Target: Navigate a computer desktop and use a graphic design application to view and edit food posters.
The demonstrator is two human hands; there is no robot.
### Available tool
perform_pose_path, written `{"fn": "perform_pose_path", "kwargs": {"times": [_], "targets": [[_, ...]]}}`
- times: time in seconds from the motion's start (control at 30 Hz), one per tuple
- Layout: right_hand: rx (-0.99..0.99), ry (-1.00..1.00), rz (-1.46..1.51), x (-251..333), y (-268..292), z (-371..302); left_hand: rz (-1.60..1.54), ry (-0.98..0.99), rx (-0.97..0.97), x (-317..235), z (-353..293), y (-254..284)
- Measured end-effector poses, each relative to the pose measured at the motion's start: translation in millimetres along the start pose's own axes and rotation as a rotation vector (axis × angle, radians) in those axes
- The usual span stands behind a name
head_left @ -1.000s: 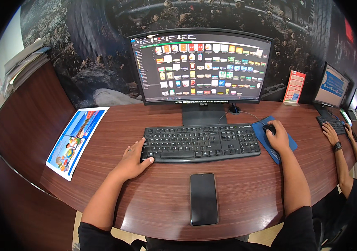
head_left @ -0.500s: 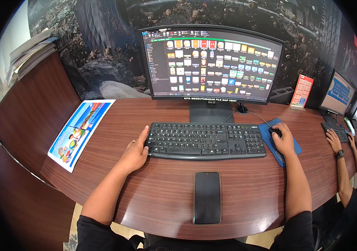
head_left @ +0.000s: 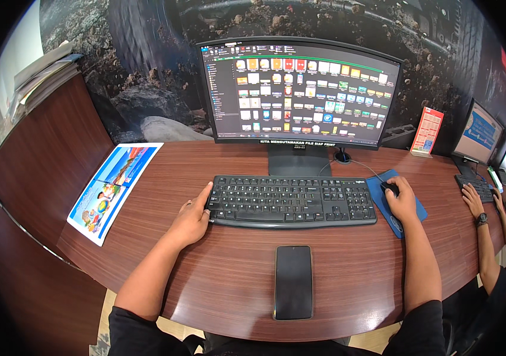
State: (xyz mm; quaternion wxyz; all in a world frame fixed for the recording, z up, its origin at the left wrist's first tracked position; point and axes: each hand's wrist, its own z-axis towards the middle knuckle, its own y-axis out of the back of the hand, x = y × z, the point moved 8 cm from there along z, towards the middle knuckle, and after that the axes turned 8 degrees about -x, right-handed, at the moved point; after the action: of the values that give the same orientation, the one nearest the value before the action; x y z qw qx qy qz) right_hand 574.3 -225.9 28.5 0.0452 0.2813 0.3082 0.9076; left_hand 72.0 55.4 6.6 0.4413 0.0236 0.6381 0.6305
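Note:
On the dark wood desk lies a black full-size keyboard (head_left: 293, 200) below a monitor. Against the keyboard's left end rests my left hand (head_left: 192, 218), its fingers stretched out along the edge and the thumb near the front corner. It holds nothing. My right hand (head_left: 402, 199) is curled over a black computer mouse (head_left: 390, 190), which is partly covered by the fingers. The mouse sits on a blue mouse pad (head_left: 421, 211), right of the keyboard. The monitor (head_left: 303, 89) shows a file window full of small thumbnails on a dark background.
A black smartphone (head_left: 293, 282) with a dark screen lies near the desk's front edge. Colourful printed sheets (head_left: 116, 190) lie at the left, below stacked papers (head_left: 45, 74). A red-and-white card stand (head_left: 427, 132) stands at the right. Beyond it, another person's hands (head_left: 474, 199) work at a second keyboard.

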Motion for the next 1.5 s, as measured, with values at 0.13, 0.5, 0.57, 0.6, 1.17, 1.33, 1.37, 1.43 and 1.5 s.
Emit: {"fn": "perform_pose_path", "kwargs": {"times": [0.13, 0.5, 0.57, 0.6, 1.17, 1.33, 1.37, 1.43, 1.5], "targets": [[0.001, -0.037, -0.028, -4.1, -0.7, 0.0, 0.008, -0.023, -0.009, 3.3, -1.3, -1.5], [-0.034, -0.008, -0.017, -12.9, -2.5, 2.0, -0.01, -0.019, -0.012, -3.0, -2.3, 0.9], [-0.028, -0.002, -0.018, -13.1, -3.3, 2.5, -0.027, -0.04, -0.015, -2.5, -0.5, 2.0], [-0.028, -0.003, -0.022, -12.0, -2.9, 2.8, -0.045, -0.064, -0.025, -3.8, -0.2, 2.9], [-0.016, -0.022, -0.021, -13.3, -3.8, 3.0, -0.004, -0.054, -0.029, -13.5, -3.8, 6.0], [-0.028, -0.05, -0.052, -12.3, -3.3, 3.2, 0.013, -0.045, -0.035, -12.4, -3.9, 6.0], [-0.029, -0.049, -0.052, -12.4, -2.9, 3.3, 0.021, -0.04, -0.03, -12.5, -4.1, 5.9], [-0.023, -0.038, -0.041, -12.1, -3.1, 3.4, 0.029, -0.034, -0.027, -12.5, -4.3, 6.3], [-0.018, -0.034, -0.035, -10.8, -3.6, 3.3, 0.022, -0.034, -0.02, -12.0, -4.3, 6.0]]}}
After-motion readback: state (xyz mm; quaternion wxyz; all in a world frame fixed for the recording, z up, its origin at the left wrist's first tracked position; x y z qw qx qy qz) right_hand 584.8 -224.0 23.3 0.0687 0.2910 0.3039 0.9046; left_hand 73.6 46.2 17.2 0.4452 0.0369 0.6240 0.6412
